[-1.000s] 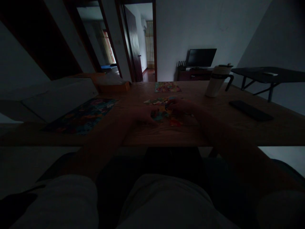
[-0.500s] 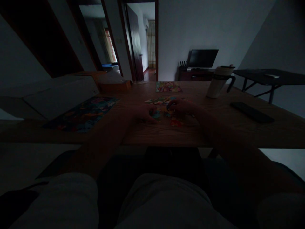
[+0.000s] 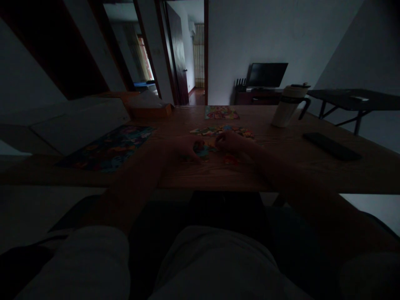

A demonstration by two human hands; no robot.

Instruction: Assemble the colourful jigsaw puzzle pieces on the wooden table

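A loose cluster of brightly coloured puzzle pieces (image 3: 223, 132) lies flat on the wooden worktop (image 3: 281, 166), near its middle. The pieces show yellow, red, blue and green patches; in the dim light their single shapes cannot be told apart.

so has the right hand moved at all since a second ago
Yes, slightly. The right hand has drawn left toward the left hand, away from the white mug, over the puzzle pieces.

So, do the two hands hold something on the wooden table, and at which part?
It cannot be told. Both the left hand and right hand rest on the colourful jigsaw puzzle pieces; the dim light hides any grip.
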